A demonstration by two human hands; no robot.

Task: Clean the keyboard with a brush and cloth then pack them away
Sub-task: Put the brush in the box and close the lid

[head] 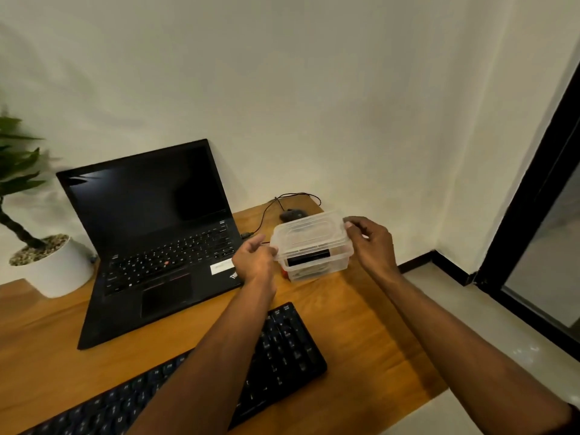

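Wooden desk (pixel 361 324) is sitting against a pale wall, and on it I am seeing an open black laptop (pixel 157 240) with a dark screen, a potted plant (pixel 47 255) at the far left and a wired mouse (pixel 292 215) near the back edge. I am holding a clear plastic box (pixel 314 246) with its lid on, just right of the laptop. My left hand (pixel 255 260) is curling its fingers round the box's left end, and my right hand (pixel 372 243) is pinching the lid's right rim. Something dark and something red are showing through the box wall; I cannot tell what they are. Nearer to me, the black keyboard (pixel 282 356) is lying under my left forearm.
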